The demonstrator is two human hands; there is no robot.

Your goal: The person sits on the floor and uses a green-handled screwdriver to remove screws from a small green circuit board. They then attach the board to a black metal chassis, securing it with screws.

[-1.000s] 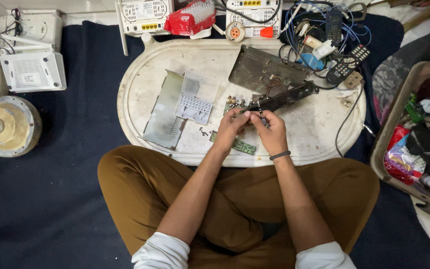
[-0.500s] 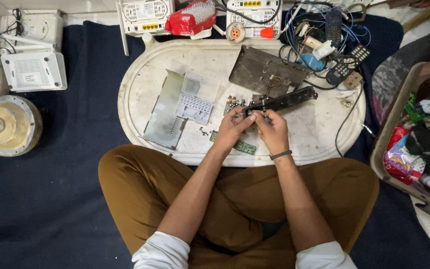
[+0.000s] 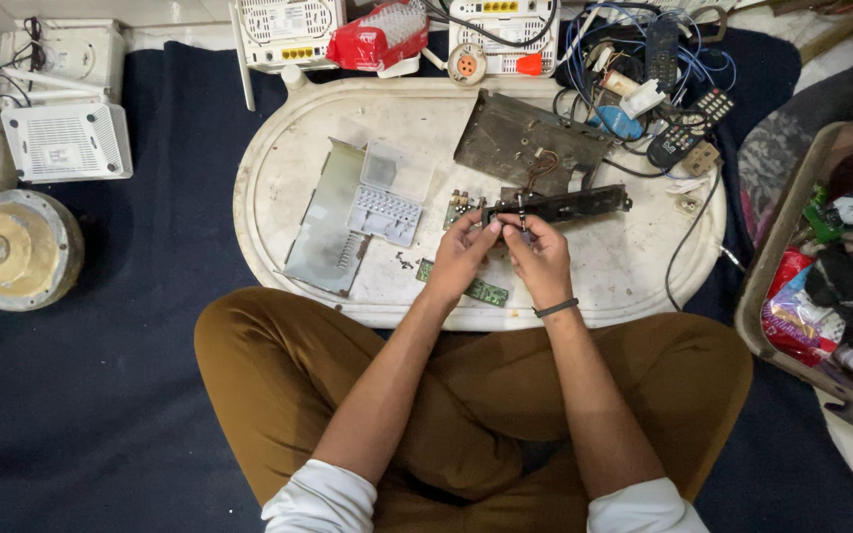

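1. At the centre of the tray, both hands meet over a long black plastic front-panel strip (image 3: 560, 205). Fingertips of the left hand (image 3: 463, 255) and right hand (image 3: 537, 255) are pinched together on the strip's left end; whatever small part sits between the fingertips is too small to make out.
2. Strip lies roughly level, running right from the fingers, right end resting on the oval white plastic tray (image 3: 644, 286).
3. Right wrist carries a thin dark wristband (image 3: 556, 308).
4. Under the left hand: small green circuit board (image 3: 466, 284), flat on the tray, partly covered by the hand. A second small green board with connectors (image 3: 459, 208) sits just left of the strip's end.
5. Behind the strip: dark rusty metal chassis plate (image 3: 525, 143), with a bit of red-brown wire on its near edge.
6. Left of the hands: clear plastic compartment box (image 3: 390, 193), lid open, lying on a grey sheet-metal cover (image 3: 326, 222).
7. Tray sits on a dark blue cloth (image 3: 150, 345), person cross-legged in brown trousers (image 3: 278, 375).
8. Far edge: white routers (image 3: 288, 30), red packet (image 3: 382, 38), tangle of cables and remotes (image 3: 663, 69).
9. Left side: round metal motor housing (image 3: 17, 247). Right side: brown bin of mixed items (image 3: 831, 276).
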